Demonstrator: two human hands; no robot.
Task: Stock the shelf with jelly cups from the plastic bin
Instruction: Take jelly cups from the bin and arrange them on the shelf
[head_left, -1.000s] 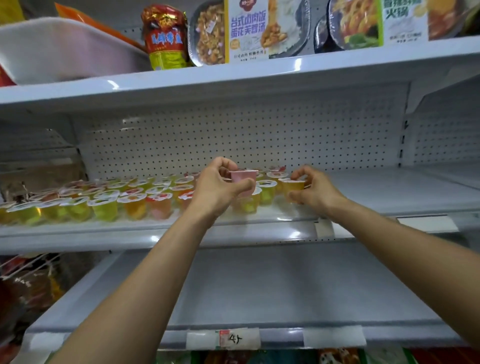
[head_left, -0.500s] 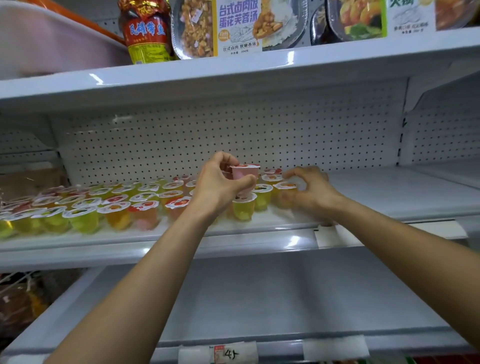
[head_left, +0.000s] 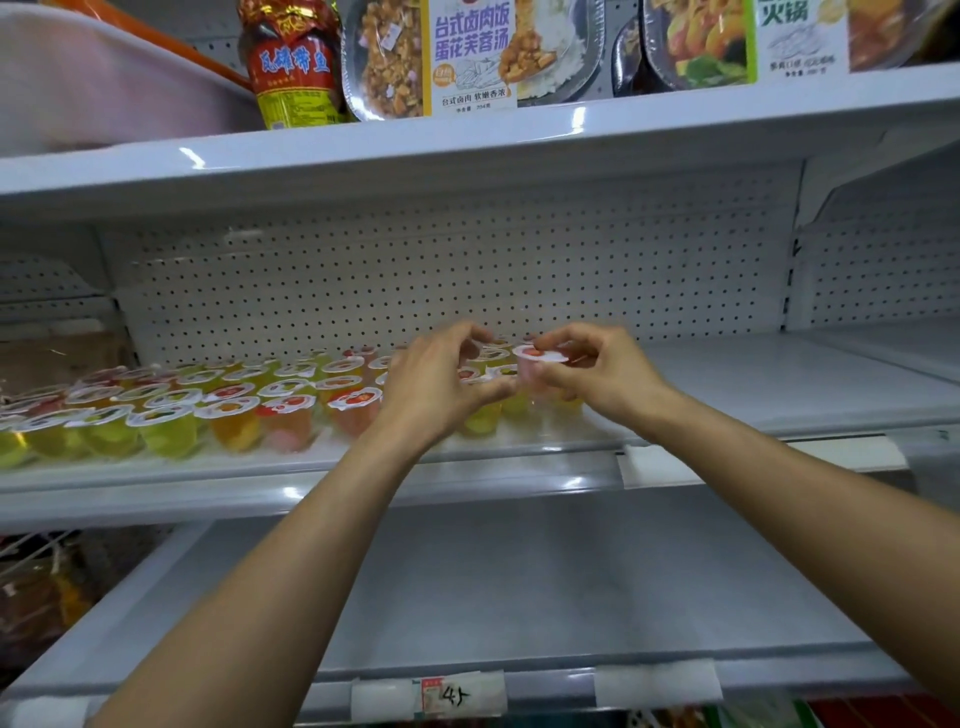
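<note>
Fingers of the right hand pinch a pink jelly cup; left hand curled, cannot tell its grip.

The jelly cup you hold is pale pink, its white lid printed with red fruit. Your shelved jelly cups run green, yellow, orange and pink under white lids with red and orange prints. The shelf is white; its back panel is dotted with dark holes.

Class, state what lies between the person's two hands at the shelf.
In the head view, a pink jelly cup lies between the left hand and right hand; the right hand pinches it. Whether the left thumb touches it is unclear.
</note>
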